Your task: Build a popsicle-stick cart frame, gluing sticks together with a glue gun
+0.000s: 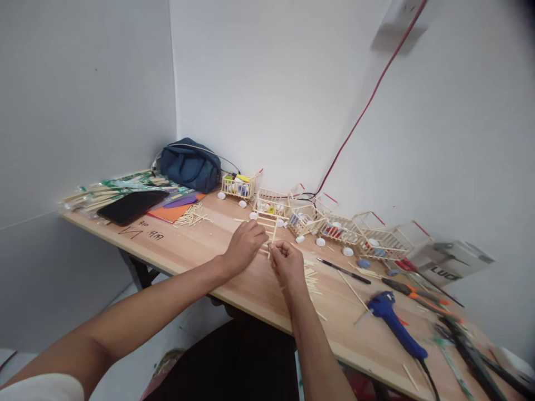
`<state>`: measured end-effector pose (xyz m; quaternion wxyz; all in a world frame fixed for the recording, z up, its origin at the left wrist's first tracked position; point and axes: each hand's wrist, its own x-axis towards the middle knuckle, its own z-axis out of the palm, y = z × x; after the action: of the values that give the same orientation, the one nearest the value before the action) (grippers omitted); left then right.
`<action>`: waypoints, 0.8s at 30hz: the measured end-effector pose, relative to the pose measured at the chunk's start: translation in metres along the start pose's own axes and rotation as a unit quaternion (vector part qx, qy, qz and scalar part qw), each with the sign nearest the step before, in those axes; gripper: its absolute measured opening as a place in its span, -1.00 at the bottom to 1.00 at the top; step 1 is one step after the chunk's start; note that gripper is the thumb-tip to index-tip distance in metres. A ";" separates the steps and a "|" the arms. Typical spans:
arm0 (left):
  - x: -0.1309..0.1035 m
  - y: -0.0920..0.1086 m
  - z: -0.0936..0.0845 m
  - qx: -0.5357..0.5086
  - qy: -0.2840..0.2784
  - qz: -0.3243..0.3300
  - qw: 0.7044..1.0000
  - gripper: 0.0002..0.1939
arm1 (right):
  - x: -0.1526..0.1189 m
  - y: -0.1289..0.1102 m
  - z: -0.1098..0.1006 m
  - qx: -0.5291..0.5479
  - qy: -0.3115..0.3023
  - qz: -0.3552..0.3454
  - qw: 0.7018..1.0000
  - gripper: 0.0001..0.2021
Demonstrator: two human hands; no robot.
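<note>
Near the middle of the wooden table, a small ladder-like frame of thin sticks (275,229) lies between my hands. My left hand (247,244) is closed on the left side of this frame, its fingertips at the crosspieces. My right hand (287,260) pinches the frame's near end, thumb and forefinger together. The fingertips partly cover the sticks. Loose short sticks (311,279) lie just right of my right hand. Behind the frame stand several little stick carts (271,204) with white wheels and small colourful items inside.
A blue bag (190,165), a black phone-like slab (132,207), orange paper (169,214) and a stick pile (194,216) are at left. Rightward lie a black pen (345,271), a blue glue gun (397,326), pliers (412,291) and a box (453,262). The table's front edge (251,311) is near my forearms.
</note>
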<state>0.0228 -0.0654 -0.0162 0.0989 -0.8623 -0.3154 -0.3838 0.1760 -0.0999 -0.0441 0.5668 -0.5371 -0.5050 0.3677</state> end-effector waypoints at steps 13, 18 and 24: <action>0.000 0.000 0.000 0.000 0.002 0.004 1.000 -0.75 | 0.000 -0.001 0.000 -0.019 0.011 -0.021 1.000 -0.64; 0.000 -0.001 0.001 0.001 0.007 0.004 1.000 -0.76 | 0.000 -0.002 0.000 -0.021 0.010 -0.020 1.000 -0.64; 0.000 0.000 0.000 0.001 0.005 0.006 1.000 -0.78 | 0.000 -0.001 0.000 -0.021 0.011 -0.021 1.000 -0.64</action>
<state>0.0227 -0.0653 -0.0163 0.1036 -0.8621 -0.3102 -0.3871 0.1761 -0.1000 -0.0429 0.5685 -0.5426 -0.5171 0.3391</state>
